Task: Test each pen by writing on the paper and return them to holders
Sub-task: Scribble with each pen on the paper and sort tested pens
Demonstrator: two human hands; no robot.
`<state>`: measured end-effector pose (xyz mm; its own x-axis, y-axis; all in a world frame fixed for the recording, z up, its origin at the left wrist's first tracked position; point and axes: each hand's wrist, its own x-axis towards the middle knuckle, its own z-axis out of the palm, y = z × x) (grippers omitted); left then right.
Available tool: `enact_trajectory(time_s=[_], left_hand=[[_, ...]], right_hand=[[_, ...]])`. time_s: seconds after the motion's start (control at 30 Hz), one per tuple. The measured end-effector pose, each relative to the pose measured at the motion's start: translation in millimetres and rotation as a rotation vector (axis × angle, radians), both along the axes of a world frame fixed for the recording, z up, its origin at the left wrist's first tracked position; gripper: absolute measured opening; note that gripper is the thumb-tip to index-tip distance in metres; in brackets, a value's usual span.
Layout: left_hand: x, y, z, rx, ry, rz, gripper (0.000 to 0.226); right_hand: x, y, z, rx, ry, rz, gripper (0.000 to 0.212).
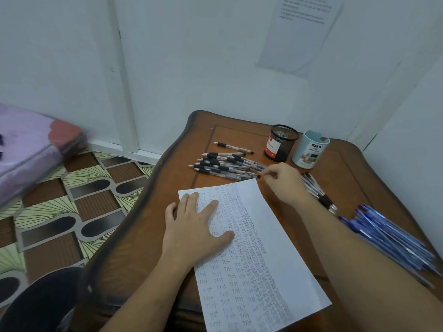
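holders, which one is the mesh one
The black holder, the left of the two. Its wall is wire mesh; the pale blue holder beside it is solid and marked DIY.

A home room: carved wooden table (354,168), patterned floor mat (60,200), folded bedding (28,144).

Two holders (281,146), one paper (275,248) — pens (225,165) uncountable.

Flat left hand (196,226), right hand (284,182) with fingers curled.
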<state>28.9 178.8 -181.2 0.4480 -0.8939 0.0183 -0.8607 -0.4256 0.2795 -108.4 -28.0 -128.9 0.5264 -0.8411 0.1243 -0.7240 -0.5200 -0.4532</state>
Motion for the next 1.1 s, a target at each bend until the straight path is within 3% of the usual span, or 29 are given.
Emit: enact_trajectory(time_s=[0.13, 0.33, 0.57, 0.67, 0.8, 0.9, 1.0, 1.1], left_hand=[[1.2, 0.7, -0.9, -0.020, 0.007, -0.003, 0.081], [1.9, 1.5, -0.6, -0.020, 0.011, -0.012, 0.082], [2.0, 1.8, -1.0, -0.002, 0.022, -0.010, 0.082], [2.3, 1.2, -0.6, 0.009, 0.018, -0.016, 0.082], [3.4, -0.2, 0.3, 0.042, 0.002, -0.016, 0.083], [3.1, -0.2, 0.7, 0.042, -0.005, -0.022, 0.083], [2.7, 1.1, 0.3, 0.031, -0.005, -0.025, 0.083], [1.5, 1.3, -0.1, 0.033, -0.010, -0.026, 0.084]], right_hand=[[41.1, 16.7, -10.2, 0.062, -0.014, 0.152, 0.024], [61.7, 15.2, -24.9, 0.019, 0.075, 0.023, 0.015], [52.4, 14.0, -11.3, 0.084, 0.053, 0.097, 0.011], [38.6, 18.0, 4.0, 0.248, -0.187, 0.019, 0.009], [15.2, 38.4, 23.2, 0.663, -0.887, -0.184, 0.011], [-5.4, 57.8, 30.5, 0.839, -1.231, -0.257, 0.014], [-19.9, 73.2, 29.3, 0.912, -1.380, -0.283, 0.024], [-31.4, 82.9, 24.4, 0.916, -1.343, -0.290, 0.022]])
